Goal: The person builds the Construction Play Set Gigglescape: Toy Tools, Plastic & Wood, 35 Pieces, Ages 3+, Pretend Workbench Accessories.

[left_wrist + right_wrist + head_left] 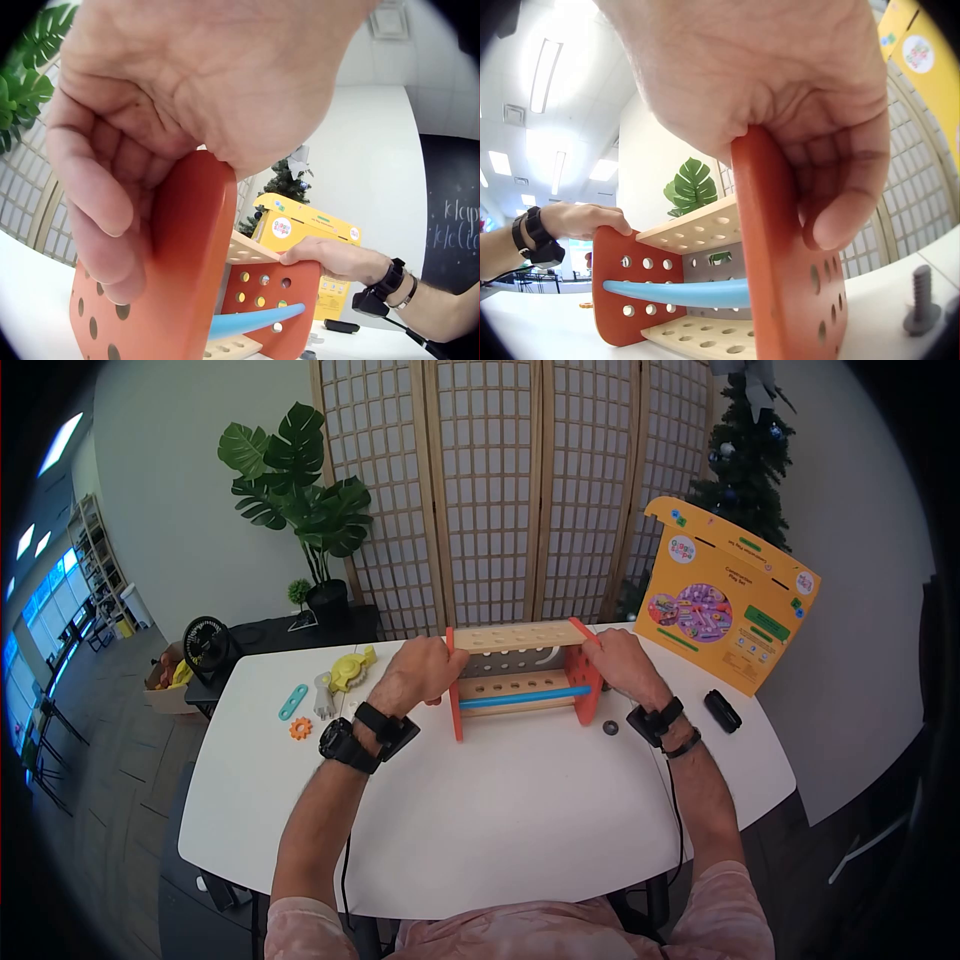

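Wooden toy rack: on white table | left hand, right hand: fingers curled round its red ends, one each | looks stiff, pretty light, maybe smooth | best held by both ends

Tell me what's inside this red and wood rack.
Inside the rack, a blue rod runs side to side above a lower board with holes, with a grey panel behind. From overhead, the top board covers the panel's upper part.
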Action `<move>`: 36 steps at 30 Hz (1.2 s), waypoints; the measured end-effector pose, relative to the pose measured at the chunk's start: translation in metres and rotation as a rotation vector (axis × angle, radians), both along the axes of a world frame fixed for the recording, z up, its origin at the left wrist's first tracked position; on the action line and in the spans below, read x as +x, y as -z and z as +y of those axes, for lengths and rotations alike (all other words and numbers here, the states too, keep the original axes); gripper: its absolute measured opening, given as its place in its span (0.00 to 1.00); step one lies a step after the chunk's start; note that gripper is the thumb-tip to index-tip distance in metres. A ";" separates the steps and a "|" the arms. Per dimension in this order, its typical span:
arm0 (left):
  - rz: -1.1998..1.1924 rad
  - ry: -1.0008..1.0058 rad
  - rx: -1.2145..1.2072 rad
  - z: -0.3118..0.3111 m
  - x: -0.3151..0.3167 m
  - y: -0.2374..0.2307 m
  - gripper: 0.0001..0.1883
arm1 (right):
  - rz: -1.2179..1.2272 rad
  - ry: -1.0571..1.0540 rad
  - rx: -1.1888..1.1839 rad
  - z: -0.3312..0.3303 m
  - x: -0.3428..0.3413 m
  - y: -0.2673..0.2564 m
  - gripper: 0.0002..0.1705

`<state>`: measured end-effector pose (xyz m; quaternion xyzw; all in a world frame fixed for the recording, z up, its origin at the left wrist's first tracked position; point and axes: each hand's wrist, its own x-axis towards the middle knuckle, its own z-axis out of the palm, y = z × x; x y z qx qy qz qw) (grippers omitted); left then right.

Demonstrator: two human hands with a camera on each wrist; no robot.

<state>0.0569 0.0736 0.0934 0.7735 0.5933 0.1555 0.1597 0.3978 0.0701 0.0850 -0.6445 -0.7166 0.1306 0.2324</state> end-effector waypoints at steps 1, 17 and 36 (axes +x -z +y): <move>0.000 0.000 0.000 0.000 0.000 0.000 0.34 | 0.000 0.000 0.000 0.000 0.000 0.000 0.31; 0.004 0.046 0.044 0.001 -0.002 0.003 0.36 | -0.010 -0.018 0.027 0.007 0.004 0.007 0.31; 0.034 0.054 0.052 0.004 0.002 0.002 0.36 | -0.016 -0.010 0.014 0.007 0.007 0.004 0.28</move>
